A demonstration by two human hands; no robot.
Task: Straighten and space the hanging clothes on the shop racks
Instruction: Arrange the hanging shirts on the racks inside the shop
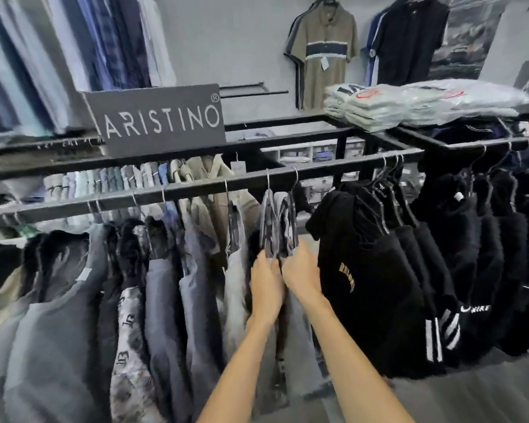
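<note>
A black metal rack rail [196, 190] runs across the view with clothes on wire hangers. Grey, blue and patterned shirts [165, 300] hang crowded on its left part. Black shirts [376, 276] hang bunched on the right. Between them, two grey patterned garments [277, 224] hang close together from two hangers. My left hand [266, 285] grips the left one at its shoulder. My right hand [300, 273] grips the right one just beside it. Both hands almost touch each other.
A dark ARISTINO sign [159, 120] stands on the rack top. Folded shirts in plastic bags [416, 102] are stacked on the top right. Two polo shirts [322, 53] hang on the back wall. More shirts hang high at upper left [74, 50].
</note>
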